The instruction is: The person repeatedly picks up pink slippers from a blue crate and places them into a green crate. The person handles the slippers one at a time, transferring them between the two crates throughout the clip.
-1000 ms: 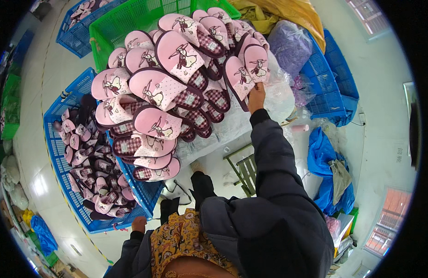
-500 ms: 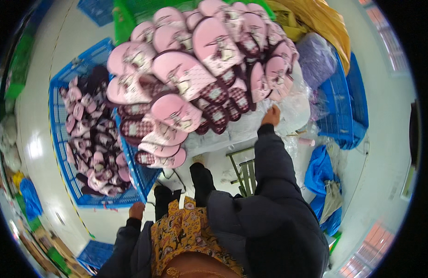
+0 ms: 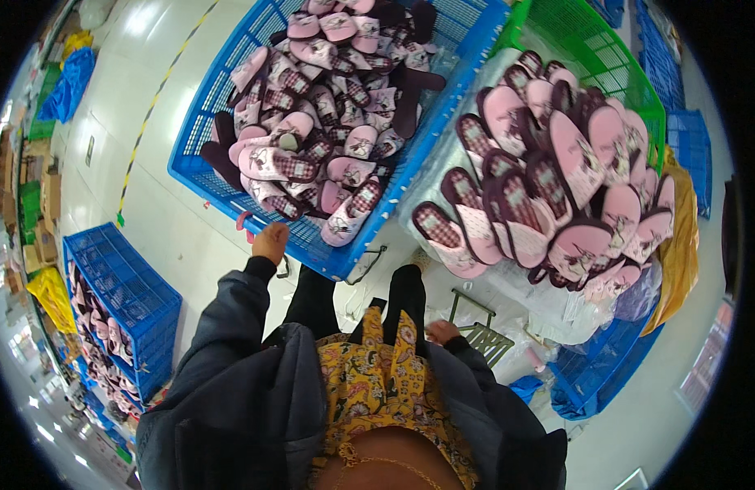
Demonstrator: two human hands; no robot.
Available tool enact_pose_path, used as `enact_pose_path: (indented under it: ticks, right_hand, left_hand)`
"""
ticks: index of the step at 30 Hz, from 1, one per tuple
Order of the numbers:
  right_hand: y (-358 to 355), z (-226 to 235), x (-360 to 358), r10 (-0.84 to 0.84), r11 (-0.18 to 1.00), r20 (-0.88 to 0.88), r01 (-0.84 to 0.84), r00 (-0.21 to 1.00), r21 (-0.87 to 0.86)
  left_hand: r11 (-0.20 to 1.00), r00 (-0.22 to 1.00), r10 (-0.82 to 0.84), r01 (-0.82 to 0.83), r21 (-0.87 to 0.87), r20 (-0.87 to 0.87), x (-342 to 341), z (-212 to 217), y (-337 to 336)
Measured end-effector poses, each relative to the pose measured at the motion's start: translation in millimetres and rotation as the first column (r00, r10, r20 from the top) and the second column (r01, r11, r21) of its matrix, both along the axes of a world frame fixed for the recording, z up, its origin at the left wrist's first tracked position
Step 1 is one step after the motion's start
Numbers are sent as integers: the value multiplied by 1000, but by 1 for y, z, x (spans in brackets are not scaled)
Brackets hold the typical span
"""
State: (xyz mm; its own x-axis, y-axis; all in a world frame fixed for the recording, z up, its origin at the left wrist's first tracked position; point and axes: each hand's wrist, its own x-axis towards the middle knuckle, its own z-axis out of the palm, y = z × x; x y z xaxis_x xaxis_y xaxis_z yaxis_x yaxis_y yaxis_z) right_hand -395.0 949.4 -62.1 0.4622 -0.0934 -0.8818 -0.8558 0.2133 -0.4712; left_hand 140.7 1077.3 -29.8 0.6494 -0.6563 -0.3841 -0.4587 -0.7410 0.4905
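My left hand is at the near edge of a large blue plastic basket, beside a pink strap on its rim. Its fingers are curled; what they hold, if anything, is hidden. Inside the basket lies a loose heap of pink slippers with dark checked insoles. My right hand hangs low near my body with loosely curled fingers and nothing visible in them. Ahead of it to the right, more pink slippers are piled on top of plastic-wrapped goods.
A green basket stands behind the piled slippers. A folding stool is by my right leg. Another blue basket with slippers stands at the left. Yellow-black floor tape runs past it. Blue crates and a yellow sack are at the right.
My view has turned left, so the blue basket and the pile sit further right. My right hand has left the pile and dropped to my side. The left remains by the basket's near edge.
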Motion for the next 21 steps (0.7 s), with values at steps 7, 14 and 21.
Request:
enact_pose_path:
  ticks: [7, 14, 21]
  right_hand:
    - [-58, 94, 320, -342, 933, 406, 359, 848, 35]
    - [-151, -21, 491, -501, 788, 451, 605, 738, -115]
    - [-220, -182, 569, -504, 826, 321, 556, 802, -93]
  left_hand:
    - [985, 964, -169, 172, 4, 207, 132, -37, -3]
    - [975, 932, -188, 141, 170, 308, 205, -51, 2]
    - [984, 911, -48, -28, 178, 410, 199, -41, -20]
